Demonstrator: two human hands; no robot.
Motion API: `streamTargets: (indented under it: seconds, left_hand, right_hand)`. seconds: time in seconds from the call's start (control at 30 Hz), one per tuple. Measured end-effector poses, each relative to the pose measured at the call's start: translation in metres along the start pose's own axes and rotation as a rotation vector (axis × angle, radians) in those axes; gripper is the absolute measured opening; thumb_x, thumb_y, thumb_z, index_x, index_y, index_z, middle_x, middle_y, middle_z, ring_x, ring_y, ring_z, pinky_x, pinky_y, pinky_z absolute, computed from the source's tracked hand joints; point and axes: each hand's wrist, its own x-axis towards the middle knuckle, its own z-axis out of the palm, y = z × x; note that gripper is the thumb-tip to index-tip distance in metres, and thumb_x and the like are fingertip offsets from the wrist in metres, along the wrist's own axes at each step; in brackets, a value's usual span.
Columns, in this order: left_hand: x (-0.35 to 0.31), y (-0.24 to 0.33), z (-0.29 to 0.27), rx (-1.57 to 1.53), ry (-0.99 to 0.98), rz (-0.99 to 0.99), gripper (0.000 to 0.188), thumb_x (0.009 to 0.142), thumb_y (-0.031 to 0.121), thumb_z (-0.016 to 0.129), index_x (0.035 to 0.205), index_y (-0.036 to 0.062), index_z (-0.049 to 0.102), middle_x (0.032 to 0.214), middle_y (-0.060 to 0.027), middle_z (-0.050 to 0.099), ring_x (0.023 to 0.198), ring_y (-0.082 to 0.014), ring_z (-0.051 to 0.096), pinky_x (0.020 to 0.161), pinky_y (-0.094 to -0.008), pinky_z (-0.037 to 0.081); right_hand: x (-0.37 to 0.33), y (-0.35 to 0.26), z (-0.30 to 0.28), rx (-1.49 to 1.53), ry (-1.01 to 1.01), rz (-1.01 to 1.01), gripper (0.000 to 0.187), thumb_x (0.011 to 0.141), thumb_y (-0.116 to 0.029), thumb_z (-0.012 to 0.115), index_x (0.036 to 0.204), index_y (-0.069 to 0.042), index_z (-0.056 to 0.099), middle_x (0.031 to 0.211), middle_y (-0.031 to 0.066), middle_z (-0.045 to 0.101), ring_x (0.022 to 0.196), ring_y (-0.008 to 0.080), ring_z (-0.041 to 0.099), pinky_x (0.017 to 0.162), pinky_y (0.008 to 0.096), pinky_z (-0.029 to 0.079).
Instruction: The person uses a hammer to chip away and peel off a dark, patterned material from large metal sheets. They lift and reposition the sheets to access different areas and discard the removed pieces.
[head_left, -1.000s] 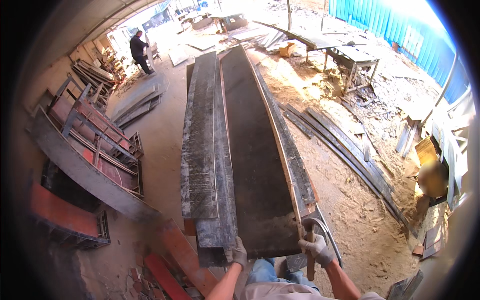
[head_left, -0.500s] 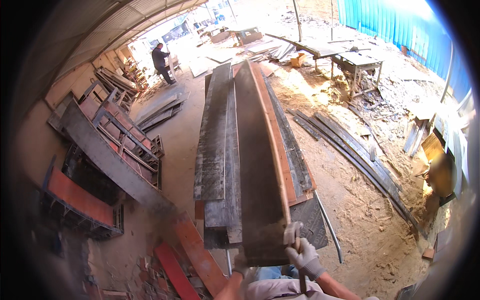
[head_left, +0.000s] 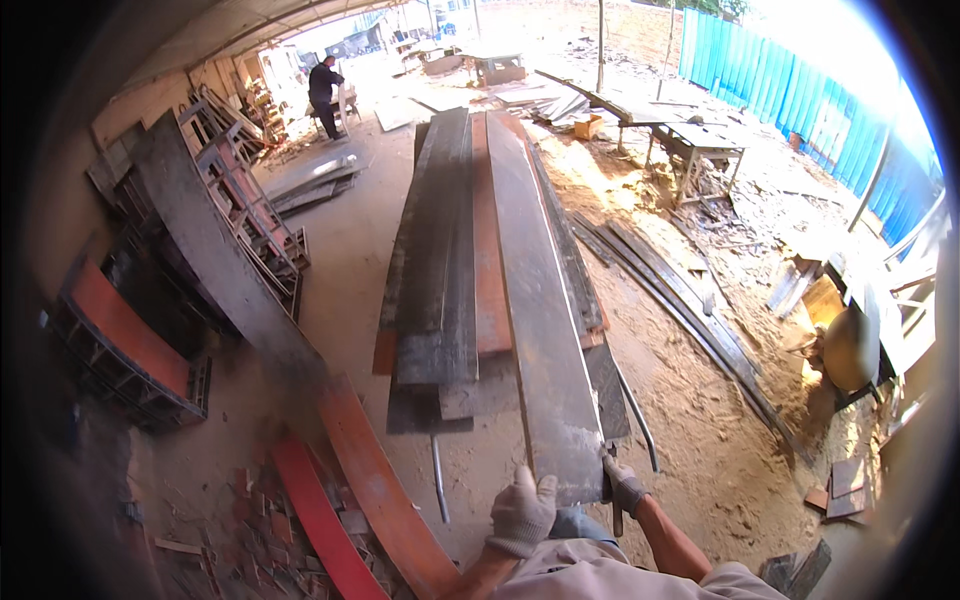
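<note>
A long grey-black board (head_left: 548, 330) lies lengthwise on top of a stack of planks, its near end reaching toward my body. My left hand (head_left: 523, 512), in a pale knit glove, grips the left corner of that end, with the thumb up. At the right edge, my gloved right hand (head_left: 624, 484) is closed on the board. A dark handle (head_left: 617, 518) of a tool, its head hidden, hangs below this hand's fingers. Left of the board, dark planks (head_left: 425, 230) and an orange-brown plank (head_left: 487, 260) lie in the stack.
Metal stand legs (head_left: 440, 480) protrude under the stack. Red and orange strips (head_left: 315, 510) lie at lower left, near stacked frames (head_left: 140, 330). Long dark bars (head_left: 690, 310) lie on sandy ground at right. A worktable (head_left: 690, 140) and a person (head_left: 325, 95) are farther off.
The top board has shifted right and toward me, uncovering the orange-brown plank. Its upper face looks lighter. My left hand has come up onto its near corner; my view has turned slightly.
</note>
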Motion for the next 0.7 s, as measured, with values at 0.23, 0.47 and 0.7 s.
streamTargets:
  seconds: [0.23,0.47,0.7]
  left_hand:
    - [-0.124,-0.006,-0.044,-0.029,-0.114,0.106,0.042,0.096,0.041,0.067,0.102,0.0024,0.052,0.077,-0.0277,0.068,0.073,-0.0505,0.068,0.064,-0.0597,0.052]
    - [-0.193,-0.073,-0.031,-0.365,-0.368,-0.094,0.045,0.1,0.034,0.068,0.118,-0.0048,0.058,0.094,-0.0248,0.072,0.077,-0.0381,0.074,0.062,-0.0477,0.06]
    - [-0.279,-0.121,0.017,-1.06,-0.706,-0.485,0.031,0.107,0.016,0.056,0.125,-0.0088,0.056,0.113,-0.0196,0.072,0.093,-0.0307,0.075,0.068,-0.0386,0.066]
  right_hand:
    - [-0.118,0.072,0.016,0.031,-0.008,0.021,0.063,0.098,-0.068,0.058,0.102,-0.006,0.07,0.081,0.004,0.065,0.064,0.0176,0.06,0.055,0.0354,0.05]
    - [-0.215,0.116,-0.029,0.036,0.201,-0.213,0.046,0.097,-0.051,0.067,0.098,-0.006,0.073,0.085,0.0014,0.067,0.07,0.0143,0.06,0.06,0.0318,0.049]
    - [-0.285,0.181,-0.118,0.664,0.325,-0.378,0.028,0.098,-0.032,0.073,0.111,-0.008,0.066,0.092,-0.0011,0.063,0.075,0.0137,0.058,0.071,0.0315,0.05]
